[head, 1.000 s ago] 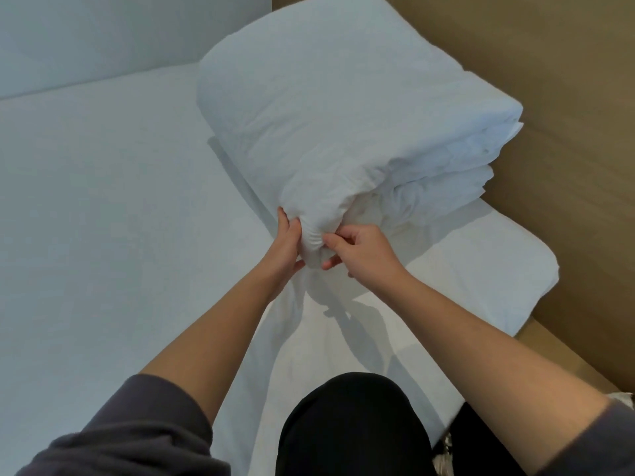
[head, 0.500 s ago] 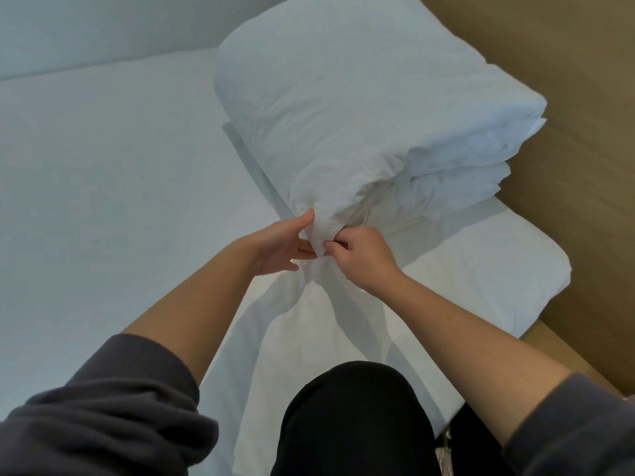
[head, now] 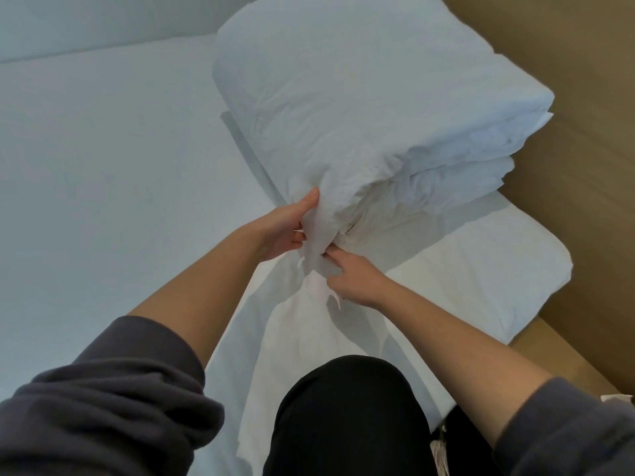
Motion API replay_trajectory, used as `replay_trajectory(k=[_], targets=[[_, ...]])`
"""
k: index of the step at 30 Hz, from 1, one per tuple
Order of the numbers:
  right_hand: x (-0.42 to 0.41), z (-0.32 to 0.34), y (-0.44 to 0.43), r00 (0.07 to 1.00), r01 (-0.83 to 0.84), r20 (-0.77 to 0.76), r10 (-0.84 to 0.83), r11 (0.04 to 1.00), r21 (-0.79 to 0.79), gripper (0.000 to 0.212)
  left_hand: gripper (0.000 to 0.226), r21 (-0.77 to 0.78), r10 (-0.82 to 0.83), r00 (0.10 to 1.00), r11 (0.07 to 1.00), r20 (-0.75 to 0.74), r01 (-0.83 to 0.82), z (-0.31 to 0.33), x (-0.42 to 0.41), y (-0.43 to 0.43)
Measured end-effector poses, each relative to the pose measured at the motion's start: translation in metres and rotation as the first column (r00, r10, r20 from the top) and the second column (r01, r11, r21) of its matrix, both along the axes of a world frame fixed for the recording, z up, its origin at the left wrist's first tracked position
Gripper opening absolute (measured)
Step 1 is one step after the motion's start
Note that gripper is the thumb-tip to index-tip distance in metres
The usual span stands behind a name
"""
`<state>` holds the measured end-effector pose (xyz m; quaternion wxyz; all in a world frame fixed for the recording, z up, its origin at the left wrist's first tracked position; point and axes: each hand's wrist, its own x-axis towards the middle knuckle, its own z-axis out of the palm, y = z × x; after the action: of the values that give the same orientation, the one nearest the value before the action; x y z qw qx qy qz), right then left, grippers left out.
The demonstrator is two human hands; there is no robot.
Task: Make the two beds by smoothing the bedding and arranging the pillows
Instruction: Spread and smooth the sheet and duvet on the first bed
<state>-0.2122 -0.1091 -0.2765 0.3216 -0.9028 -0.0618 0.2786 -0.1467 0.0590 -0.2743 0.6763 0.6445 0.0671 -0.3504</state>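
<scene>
A thick folded white duvet [head: 360,97] lies on the right side of the white mattress [head: 103,183], beside the wall. My left hand [head: 285,228] grips the near corner of the duvet, thumb on top of the fabric. My right hand [head: 354,273] pinches a fold of the same corner just below it, fingers curled into the cloth. A loose flap of white fabric [head: 309,338] hangs from the corner down towards my knee [head: 343,407]. No pillow is in view.
A tan wooden wall panel [head: 567,63] runs along the right of the bed, with a wooden ledge [head: 556,352] below the mattress corner. A white headboard or wall [head: 86,18] borders the far side. The mattress surface to the left is flat.
My left hand has shifted up along the duvet corner and taken a fuller grip. My right hand has moved slightly down onto the lower fold. The corner is pulled out a little.
</scene>
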Motion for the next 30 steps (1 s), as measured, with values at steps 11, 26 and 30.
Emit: replay_trajectory(k=[11,26,30], targets=[[0.001,0.019,-0.024,0.991,0.048,0.123,-0.056,0.997,0.064,0.064,0.071,-0.064,0.090,0.996,0.994,0.029,-0.088,-0.004,-0.003,-0.004],[0.016,-0.020,-0.007,0.994,-0.104,0.033,0.108,0.990,-0.098,0.071,0.078,-0.011,0.118,0.990,0.993,0.073,-0.118,-0.008,-0.005,0.003],[0.018,-0.015,-0.007,0.999,-0.025,0.035,0.024,0.999,0.044,0.060,0.084,-0.068,0.165,0.981,0.985,0.100,-0.159,-0.013,-0.005,-0.002]])
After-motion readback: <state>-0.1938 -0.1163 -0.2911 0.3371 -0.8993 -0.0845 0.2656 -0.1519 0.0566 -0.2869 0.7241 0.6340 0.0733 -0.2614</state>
